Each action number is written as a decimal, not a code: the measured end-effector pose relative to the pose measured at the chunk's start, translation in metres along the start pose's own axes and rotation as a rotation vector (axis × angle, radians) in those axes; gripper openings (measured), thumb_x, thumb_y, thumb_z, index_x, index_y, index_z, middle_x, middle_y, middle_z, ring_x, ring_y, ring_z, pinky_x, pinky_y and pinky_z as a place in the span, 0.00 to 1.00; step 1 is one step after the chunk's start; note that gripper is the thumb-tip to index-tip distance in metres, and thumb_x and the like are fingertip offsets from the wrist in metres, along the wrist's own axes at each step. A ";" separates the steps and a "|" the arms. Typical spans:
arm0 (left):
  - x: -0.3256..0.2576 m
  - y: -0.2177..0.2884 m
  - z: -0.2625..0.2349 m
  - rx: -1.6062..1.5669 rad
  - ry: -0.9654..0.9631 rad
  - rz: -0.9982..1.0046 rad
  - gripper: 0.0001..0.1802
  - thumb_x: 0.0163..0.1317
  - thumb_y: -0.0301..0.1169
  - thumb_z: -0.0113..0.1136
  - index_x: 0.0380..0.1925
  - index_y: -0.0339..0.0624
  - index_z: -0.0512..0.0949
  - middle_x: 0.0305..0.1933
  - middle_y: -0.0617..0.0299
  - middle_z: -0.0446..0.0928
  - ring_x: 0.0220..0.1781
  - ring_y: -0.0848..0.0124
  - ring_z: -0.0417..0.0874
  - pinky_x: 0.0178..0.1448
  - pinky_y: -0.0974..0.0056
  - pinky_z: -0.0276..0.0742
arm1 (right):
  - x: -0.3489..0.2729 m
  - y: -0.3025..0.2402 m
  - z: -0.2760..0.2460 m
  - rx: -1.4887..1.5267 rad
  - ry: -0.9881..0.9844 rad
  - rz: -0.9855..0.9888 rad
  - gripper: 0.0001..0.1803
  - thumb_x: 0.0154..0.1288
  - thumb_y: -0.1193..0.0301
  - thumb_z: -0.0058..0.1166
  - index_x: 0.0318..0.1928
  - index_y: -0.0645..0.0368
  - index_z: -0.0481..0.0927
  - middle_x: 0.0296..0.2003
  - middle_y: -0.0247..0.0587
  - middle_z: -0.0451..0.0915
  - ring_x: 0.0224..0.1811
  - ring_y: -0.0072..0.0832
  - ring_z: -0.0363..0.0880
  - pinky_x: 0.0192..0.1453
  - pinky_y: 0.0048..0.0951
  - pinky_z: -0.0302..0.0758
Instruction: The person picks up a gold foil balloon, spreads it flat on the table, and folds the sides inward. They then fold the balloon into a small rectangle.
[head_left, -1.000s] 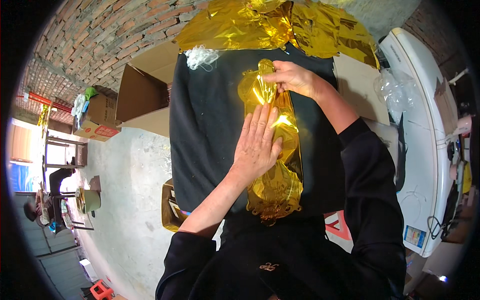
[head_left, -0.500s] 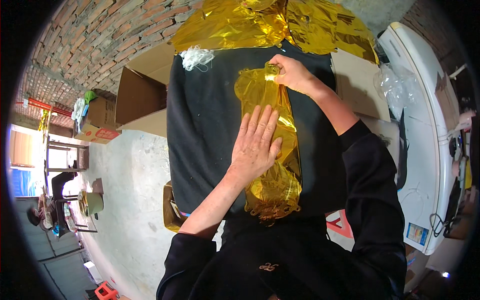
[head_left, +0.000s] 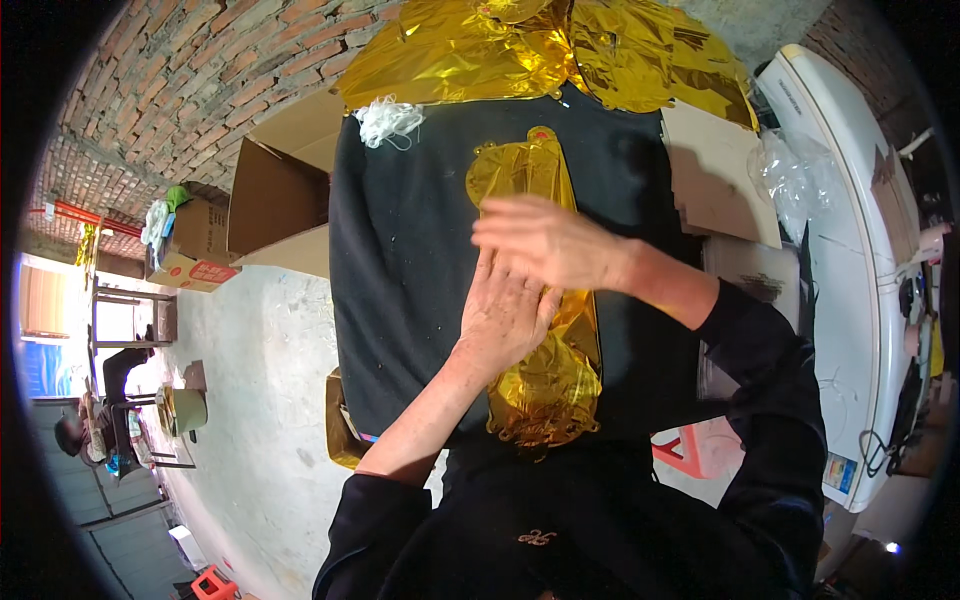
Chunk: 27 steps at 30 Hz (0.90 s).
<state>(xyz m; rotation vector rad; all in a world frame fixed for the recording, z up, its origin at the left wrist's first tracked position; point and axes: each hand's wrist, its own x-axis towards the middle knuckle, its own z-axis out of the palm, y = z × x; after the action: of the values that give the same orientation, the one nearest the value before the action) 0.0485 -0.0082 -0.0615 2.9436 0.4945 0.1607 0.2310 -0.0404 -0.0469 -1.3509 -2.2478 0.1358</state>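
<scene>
A flat gold foil balloon lies lengthwise on a table covered with black cloth. My left hand presses flat on the middle of the balloon, fingers together. My right hand hovers just above the left one, fingers spread, holding nothing. The lower end of the balloon bunches near the table's front edge.
A heap of gold foil balloons fills the far end of the table beside a bundle of white string. An open cardboard box stands at the left, flat cardboard and a white appliance at the right. Another person sits far left.
My right hand let go of the balloon's far end and came back over my left hand. The balloon's upper part now lies flat on the cloth.
</scene>
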 end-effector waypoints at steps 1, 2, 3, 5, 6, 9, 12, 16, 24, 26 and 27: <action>0.001 0.000 -0.003 -0.014 -0.124 -0.021 0.33 0.80 0.49 0.39 0.74 0.40 0.72 0.78 0.51 0.69 0.85 0.52 0.56 0.89 0.43 0.42 | -0.003 -0.002 0.007 0.046 -0.100 0.037 0.28 0.81 0.58 0.48 0.73 0.58 0.74 0.75 0.44 0.71 0.84 0.41 0.58 0.86 0.51 0.55; 0.001 0.001 0.000 0.019 -0.105 -0.011 0.33 0.80 0.49 0.39 0.72 0.39 0.74 0.75 0.50 0.73 0.83 0.52 0.59 0.88 0.41 0.42 | -0.003 0.000 0.010 0.043 -0.098 0.035 0.28 0.81 0.58 0.48 0.73 0.58 0.74 0.75 0.44 0.71 0.84 0.41 0.58 0.86 0.51 0.55; 0.001 0.000 0.003 0.022 -0.103 -0.012 0.33 0.80 0.49 0.39 0.72 0.39 0.74 0.75 0.50 0.73 0.83 0.52 0.59 0.88 0.41 0.42 | -0.002 0.002 0.012 0.037 -0.183 0.030 0.32 0.83 0.54 0.43 0.78 0.56 0.67 0.79 0.43 0.64 0.86 0.40 0.51 0.88 0.51 0.48; 0.002 -0.002 0.007 0.004 0.014 0.044 0.33 0.81 0.50 0.38 0.73 0.40 0.72 0.74 0.51 0.73 0.83 0.52 0.59 0.89 0.41 0.40 | 0.000 0.008 0.013 0.032 -0.266 0.021 0.35 0.84 0.50 0.38 0.82 0.55 0.61 0.83 0.42 0.57 0.88 0.39 0.44 0.90 0.52 0.40; 0.002 -0.003 0.008 -0.035 -0.006 0.038 0.34 0.81 0.51 0.37 0.74 0.40 0.72 0.76 0.51 0.72 0.85 0.52 0.57 0.89 0.41 0.37 | 0.002 0.011 0.012 0.053 -0.262 0.040 0.36 0.84 0.50 0.38 0.83 0.55 0.58 0.84 0.41 0.55 0.88 0.38 0.43 0.90 0.51 0.38; 0.002 -0.002 0.012 0.020 0.048 0.040 0.34 0.82 0.51 0.37 0.75 0.41 0.70 0.77 0.51 0.70 0.86 0.52 0.55 0.90 0.41 0.34 | 0.003 0.016 0.012 0.095 -0.233 0.053 0.39 0.85 0.45 0.34 0.84 0.56 0.56 0.84 0.42 0.54 0.88 0.38 0.43 0.90 0.46 0.37; 0.001 -0.001 0.008 0.007 -0.003 0.018 0.34 0.82 0.51 0.37 0.76 0.42 0.69 0.79 0.50 0.67 0.87 0.51 0.52 0.90 0.42 0.34 | 0.003 0.024 0.011 0.123 -0.252 0.061 0.41 0.86 0.43 0.29 0.85 0.56 0.50 0.85 0.44 0.48 0.89 0.37 0.39 0.90 0.45 0.34; 0.003 0.000 0.003 0.014 -0.137 -0.024 0.34 0.82 0.51 0.38 0.78 0.44 0.66 0.82 0.50 0.63 0.88 0.50 0.49 0.90 0.43 0.35 | 0.010 0.048 0.006 -0.008 -0.285 0.165 0.40 0.86 0.46 0.25 0.86 0.55 0.43 0.87 0.44 0.40 0.89 0.35 0.33 0.91 0.44 0.29; 0.004 0.000 0.003 -0.018 0.047 0.015 0.36 0.79 0.50 0.45 0.81 0.45 0.60 0.87 0.52 0.54 0.89 0.51 0.46 0.89 0.44 0.37 | 0.014 0.077 0.001 -0.194 -0.250 0.239 0.40 0.86 0.46 0.31 0.86 0.55 0.47 0.86 0.44 0.44 0.89 0.34 0.34 0.90 0.44 0.30; 0.004 0.000 0.003 -0.031 0.064 0.015 0.36 0.78 0.48 0.47 0.81 0.45 0.61 0.86 0.51 0.54 0.89 0.51 0.47 0.89 0.45 0.38 | 0.015 0.074 -0.001 -0.211 -0.254 0.243 0.39 0.86 0.46 0.30 0.85 0.55 0.47 0.86 0.43 0.44 0.89 0.34 0.35 0.90 0.44 0.30; 0.003 0.000 0.003 -0.039 0.063 0.016 0.36 0.79 0.48 0.47 0.81 0.44 0.60 0.86 0.51 0.55 0.89 0.51 0.47 0.89 0.45 0.39 | 0.015 0.072 -0.004 -0.168 -0.221 0.242 0.39 0.86 0.47 0.31 0.85 0.55 0.47 0.86 0.44 0.45 0.89 0.35 0.36 0.90 0.45 0.31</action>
<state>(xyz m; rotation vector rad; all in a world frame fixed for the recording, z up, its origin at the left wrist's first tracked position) 0.0521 -0.0078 -0.0637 2.9132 0.4709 0.2630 0.2848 0.0076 -0.0625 -1.7743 -2.3073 0.1921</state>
